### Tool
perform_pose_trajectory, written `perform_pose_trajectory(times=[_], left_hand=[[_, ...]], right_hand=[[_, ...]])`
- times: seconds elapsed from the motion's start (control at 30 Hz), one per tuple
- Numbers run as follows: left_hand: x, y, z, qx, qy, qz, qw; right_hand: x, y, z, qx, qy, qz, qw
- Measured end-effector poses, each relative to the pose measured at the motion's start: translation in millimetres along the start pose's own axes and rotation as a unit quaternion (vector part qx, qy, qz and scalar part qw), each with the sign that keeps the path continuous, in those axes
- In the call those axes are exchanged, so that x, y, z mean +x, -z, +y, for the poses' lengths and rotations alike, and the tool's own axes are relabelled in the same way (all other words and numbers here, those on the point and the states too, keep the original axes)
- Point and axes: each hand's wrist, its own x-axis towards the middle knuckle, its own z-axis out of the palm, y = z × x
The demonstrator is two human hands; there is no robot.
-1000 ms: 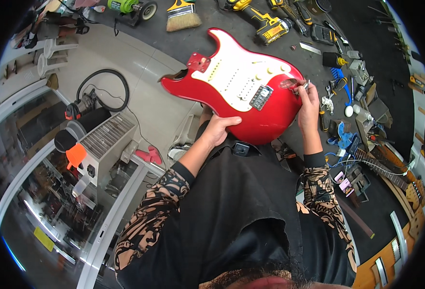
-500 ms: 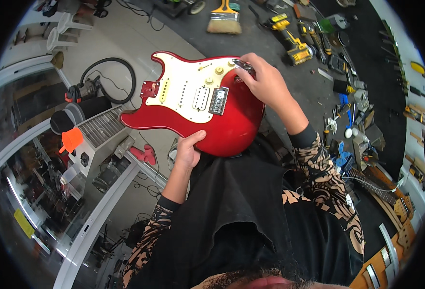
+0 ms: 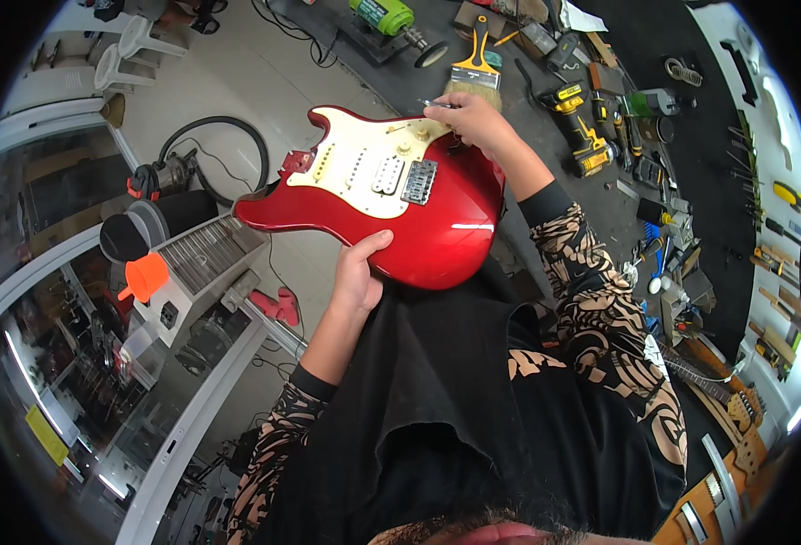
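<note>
A red electric guitar body [image 3: 450,241] without a neck lies tilted in front of my lap and dark apron [image 3: 437,354]. It has a cream pickguard [image 3: 341,150], pickups, knobs and a metal bridge [image 3: 419,183]. My left hand [image 3: 360,272] grips its near edge, thumb on top and fingers hidden underneath. Over the far right edge, past the knobs, my right hand [image 3: 478,123] pinches a small dark, shiny metal part [image 3: 437,105]; its exact kind is hard to make out.
A wide brush [image 3: 476,77], a green grinder [image 3: 387,16] and a yellow drill [image 3: 582,132] lie on the dark bench beyond. Several tools clutter its right side, near another guitar neck [image 3: 691,372]. At left stand an orange funnel [image 3: 146,277] and a vacuum hose [image 3: 260,145].
My right hand has lifted from the knob corner toward the body's far edge, its fingers now pinching the metal part. The left hand keeps its grip; the view has shifted slightly.
</note>
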Motion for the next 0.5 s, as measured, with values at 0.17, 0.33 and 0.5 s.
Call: perform_pose_trajectory(times=[0.17,0.33,0.5], left_hand=[[25,-14,17,-0.005,0.049,0.034,0.998],[37,-25,34,-0.017,0.068,0.076,0.995],[40,-50,56,-0.008,0.067,0.1,0.993]], right_hand=[[43,17,-3,0.077,-0.044,-0.075,0.993],[63,29,-13,0.2,-0.116,-0.148,0.962],[72,30,-3,0.28,-0.119,-0.184,0.935]])
